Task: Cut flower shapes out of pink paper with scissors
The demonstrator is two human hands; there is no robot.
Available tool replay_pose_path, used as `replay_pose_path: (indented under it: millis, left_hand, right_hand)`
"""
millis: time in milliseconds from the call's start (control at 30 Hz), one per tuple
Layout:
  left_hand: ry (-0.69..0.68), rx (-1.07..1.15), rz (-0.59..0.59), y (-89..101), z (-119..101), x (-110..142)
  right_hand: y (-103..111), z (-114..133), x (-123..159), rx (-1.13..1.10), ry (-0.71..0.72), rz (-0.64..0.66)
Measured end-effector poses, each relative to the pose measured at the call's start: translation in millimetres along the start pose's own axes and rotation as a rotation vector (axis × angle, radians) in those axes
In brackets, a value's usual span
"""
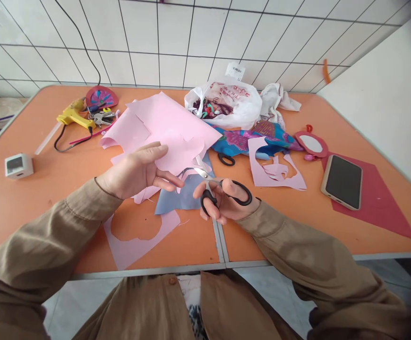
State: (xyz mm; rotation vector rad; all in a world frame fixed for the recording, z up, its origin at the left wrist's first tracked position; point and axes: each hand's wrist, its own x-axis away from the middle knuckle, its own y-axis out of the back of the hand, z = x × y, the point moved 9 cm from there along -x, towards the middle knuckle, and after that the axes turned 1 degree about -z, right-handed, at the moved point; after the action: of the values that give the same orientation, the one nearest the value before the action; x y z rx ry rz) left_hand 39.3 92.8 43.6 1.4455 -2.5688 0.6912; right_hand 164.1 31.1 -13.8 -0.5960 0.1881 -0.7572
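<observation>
My right hand [226, 200] holds scissors [205, 177] with black handles, thumb in one loop and fingers in the other. The blades are spread and point up and left. My left hand [138, 170] is open just left of the blade tips, fingers apart, with nothing visible in it. Beneath and behind the hands lie large pink sheets [163, 118] and a blue-grey piece [177, 198]. A pink offcut with a rounded cutout [138, 250] rests near the table's front edge. Another black handle loop [226, 159] shows beside the patterned blue fabric [237, 139].
At the left are a yellow glue gun [74, 115], keys [102, 117] and a small white device [19, 165]. A white plastic bag [241, 101] stands at the back. On the right lie pink scraps [262, 177], a small mirror [311, 144], and a phone [343, 182] on red sheet [379, 203].
</observation>
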Motion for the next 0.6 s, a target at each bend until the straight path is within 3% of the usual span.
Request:
replay_pose_path:
  millis: [167, 333, 600]
  left_hand:
    - [0.041, 0.073, -0.066, 9.2, 7, -5]
    - [0.128, 0.076, -0.087, 11.3, 23, -9]
    - [-0.089, -0.129, -0.070, 9.9, 15, -12]
  right_hand:
    - [-1, 7, -2, -0.072, 0.055, 0.030]
    - [9, 5, -3, -0.054, 0.058, -0.031]
    - [-3, -3, -1, -0.040, 0.005, 0.018]
